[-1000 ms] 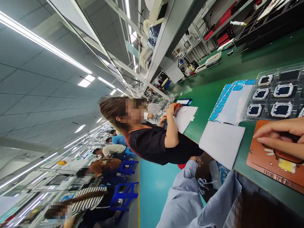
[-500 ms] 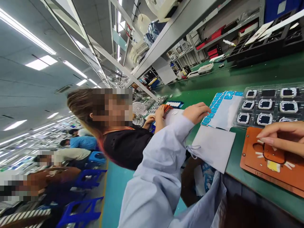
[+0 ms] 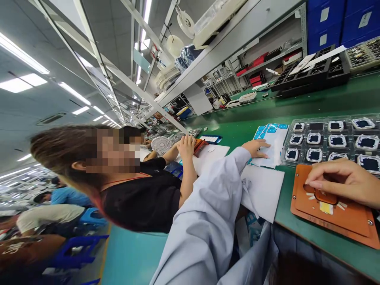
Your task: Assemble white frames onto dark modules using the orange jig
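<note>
My left hand [image 3: 255, 149] lies on a white sheet [image 3: 274, 152] with blue stickers [image 3: 261, 132], its fingers spread and pointing right. Over an orange fixture plate [image 3: 353, 225] at the right is my right hand [image 3: 347, 180], thumb and index finger brought together near the round cutout. Whatever may be between those fingertips is too small to make out. A yellow patch [image 3: 326, 208] and white strips show on the plate. Behind it stands a clear tray [image 3: 323, 136] of several white-framed dark parts. A blank white sheet [image 3: 264, 190] hangs over the table edge.
A person in a black top [image 3: 142, 202] sits close on the left, hands at another orange fixture [image 3: 200, 146]. Black divided bins [image 3: 311, 77] and a shelf beam [image 3: 234, 39] are at the back. Blue stools [image 3: 74, 253] stand on the floor at lower left.
My left hand has come down onto the sticker sheet and opened flat. My right thumb and index finger have drawn together over the plate. The view has shifted, and the neighbour's hand is raised higher.
</note>
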